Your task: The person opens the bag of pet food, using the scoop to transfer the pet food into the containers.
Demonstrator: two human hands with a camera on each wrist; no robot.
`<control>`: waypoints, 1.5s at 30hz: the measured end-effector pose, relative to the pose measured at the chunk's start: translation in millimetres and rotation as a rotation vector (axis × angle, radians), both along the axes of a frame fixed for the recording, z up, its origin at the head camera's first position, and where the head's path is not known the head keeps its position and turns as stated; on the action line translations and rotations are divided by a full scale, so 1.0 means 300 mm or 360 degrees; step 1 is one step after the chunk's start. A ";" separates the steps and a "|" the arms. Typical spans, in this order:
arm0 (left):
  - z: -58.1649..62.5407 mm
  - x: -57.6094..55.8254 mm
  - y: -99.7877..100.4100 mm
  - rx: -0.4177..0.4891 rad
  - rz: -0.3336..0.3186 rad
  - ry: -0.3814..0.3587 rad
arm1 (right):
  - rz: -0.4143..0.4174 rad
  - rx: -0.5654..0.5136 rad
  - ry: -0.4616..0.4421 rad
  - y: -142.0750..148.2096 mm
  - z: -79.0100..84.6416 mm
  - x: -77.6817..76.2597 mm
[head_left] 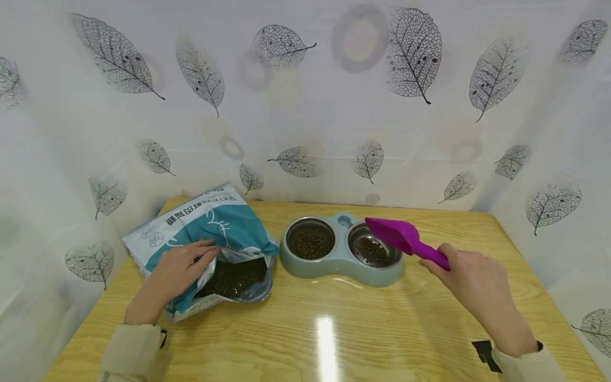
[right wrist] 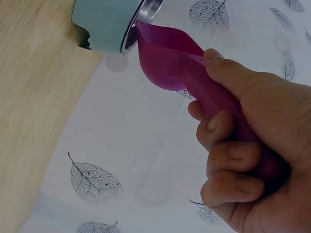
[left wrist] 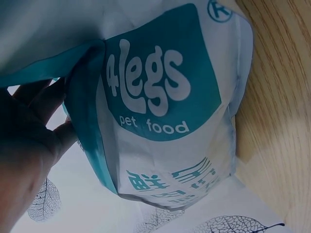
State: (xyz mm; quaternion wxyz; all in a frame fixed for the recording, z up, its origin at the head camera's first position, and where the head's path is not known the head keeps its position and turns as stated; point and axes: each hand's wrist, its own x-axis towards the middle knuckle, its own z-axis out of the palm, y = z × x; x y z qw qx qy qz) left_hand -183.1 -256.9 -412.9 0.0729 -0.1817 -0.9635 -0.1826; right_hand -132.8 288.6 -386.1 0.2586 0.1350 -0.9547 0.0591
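Note:
My right hand (head_left: 477, 278) grips the handle of a magenta scoop (head_left: 393, 233), fingers curled round it in the right wrist view (right wrist: 243, 160). The scoop's bowl is tilted above the right steel bowl (head_left: 374, 252), which has some brown kibble at its bottom. Beside it, the left steel bowl (head_left: 311, 239) holds more kibble. Both sit in a pale blue-green double stand (head_left: 315, 269). At the left, my left hand (head_left: 183, 268) holds the rim of a teal and white pet food bag (head_left: 229, 212). The bag lies on its side, its mouth open with kibble inside.
A wooden table (head_left: 382, 323) carries everything. Behind and at both sides hangs a white sheet (head_left: 315, 116) with a leaf print. The bag stands close to the left of the double stand.

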 end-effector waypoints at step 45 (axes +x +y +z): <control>-0.001 0.001 -0.001 0.0009 0.0012 -0.0003 | 0.0596 -0.0853 -0.1336 -0.465 -0.030 0.032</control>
